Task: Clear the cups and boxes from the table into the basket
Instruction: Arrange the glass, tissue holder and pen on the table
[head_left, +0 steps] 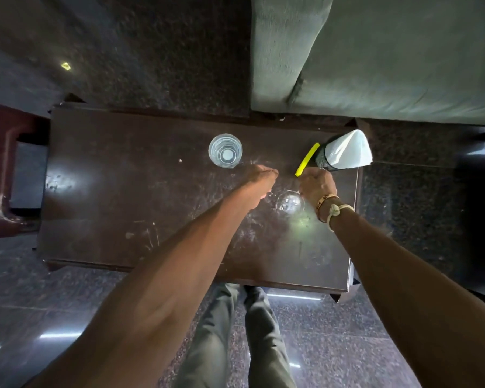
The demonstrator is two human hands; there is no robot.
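The right grip (317, 182) is clenched on the lower rim of the tilted basket (324, 159), at the right edge of the bench (109, 205). The left grip (259, 177) is released, holding nothing. A clear cup (225, 151) stands at upper centre.

Clear cup (225, 151), upright and open-mouthed, toward the far edge of the surface (118, 197), about midway along it. Second clear cup (290, 201), faint and hard to make out, nearer the right end of the surface. Dark mesh basket (324, 161) with yellow rim and white plastic, tilted at the far right corner of the surface, rim turned inward.
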